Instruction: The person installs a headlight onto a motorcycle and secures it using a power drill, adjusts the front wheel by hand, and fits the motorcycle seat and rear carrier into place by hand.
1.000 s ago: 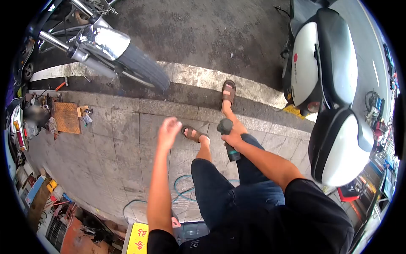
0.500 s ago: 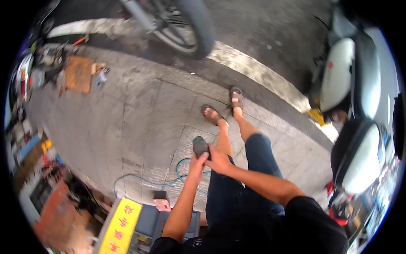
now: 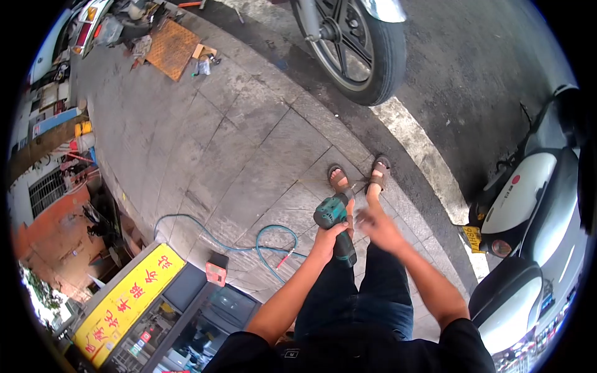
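Note:
A teal and black cordless drill is gripped at its handle by my left hand, in front of my legs. The chuck points up and to the right, and the battery end hangs towards my lap. Just right of the drill, my right hand is off the tool with its fingers spread, slightly blurred, and nothing shows in it. Both my sandalled feet stand on the paving beyond the drill.
A motorcycle wheel stands at the top. At right is a white scooter. A teal hose curls on the paving, near a red and black box and a yellow sign. An orange-brown board lies upper left.
The drill has passed from my right hand to my left hand, and my right hand has let go. The view has turned, with the wheel and scooter now farther right.

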The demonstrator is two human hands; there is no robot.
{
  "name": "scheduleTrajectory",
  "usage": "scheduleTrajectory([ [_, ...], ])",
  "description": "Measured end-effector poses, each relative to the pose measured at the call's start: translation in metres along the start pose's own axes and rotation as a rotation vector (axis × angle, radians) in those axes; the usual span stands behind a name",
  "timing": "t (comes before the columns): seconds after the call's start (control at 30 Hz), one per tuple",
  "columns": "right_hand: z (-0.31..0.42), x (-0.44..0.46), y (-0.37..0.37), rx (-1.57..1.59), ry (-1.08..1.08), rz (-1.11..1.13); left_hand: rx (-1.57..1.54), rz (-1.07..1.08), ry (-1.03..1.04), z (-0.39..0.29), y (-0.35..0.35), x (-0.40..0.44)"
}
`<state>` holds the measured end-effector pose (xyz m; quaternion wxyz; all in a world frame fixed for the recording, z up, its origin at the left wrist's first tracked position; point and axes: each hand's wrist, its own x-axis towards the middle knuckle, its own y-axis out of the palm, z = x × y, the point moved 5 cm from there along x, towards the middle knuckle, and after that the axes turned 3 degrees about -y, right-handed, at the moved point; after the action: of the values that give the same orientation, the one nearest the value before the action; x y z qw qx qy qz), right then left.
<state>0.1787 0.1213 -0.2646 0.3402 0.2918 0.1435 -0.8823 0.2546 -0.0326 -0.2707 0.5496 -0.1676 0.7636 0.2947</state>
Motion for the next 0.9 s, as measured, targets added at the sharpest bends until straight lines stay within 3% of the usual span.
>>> scheduleTrajectory([
  [0.07, 0.005, 0.029, -0.054, -0.141, -0.049, -0.243, -0.001, -0.036, 0.051, -0.013, 0.010, -0.002],
  [0.2, 0.026, 0.092, -0.150, 0.055, -0.045, -0.423, 0.065, -0.094, 0.128, -0.005, -0.011, 0.016],
  [0.4, 0.078, 0.172, -0.230, -0.062, -0.213, -0.700, -0.130, -0.103, -0.042, 0.017, -0.043, 0.028],
  [0.47, 0.082, 0.198, -0.234, 0.126, -0.228, -0.678, -0.162, -0.068, -0.057, 0.006, -0.051, 0.028],
  [0.57, 0.089, 0.220, -0.226, 0.145, -0.130, -0.738, -0.121, -0.036, -0.036, -0.024, -0.073, 0.032],
  [0.7, 0.083, 0.231, -0.213, 0.073, -0.049, -0.896, -0.109, -0.049, -0.016, -0.082, -0.118, 0.020],
  [0.77, 0.070, 0.225, -0.210, 0.003, 0.111, -1.084, -0.190, -0.071, -0.020, -0.104, -0.148, 0.021],
  [0.9, 0.114, 0.225, -0.153, -0.149, 0.123, -1.161, -0.387, -0.125, -0.036, -0.139, -0.198, 0.023],
])
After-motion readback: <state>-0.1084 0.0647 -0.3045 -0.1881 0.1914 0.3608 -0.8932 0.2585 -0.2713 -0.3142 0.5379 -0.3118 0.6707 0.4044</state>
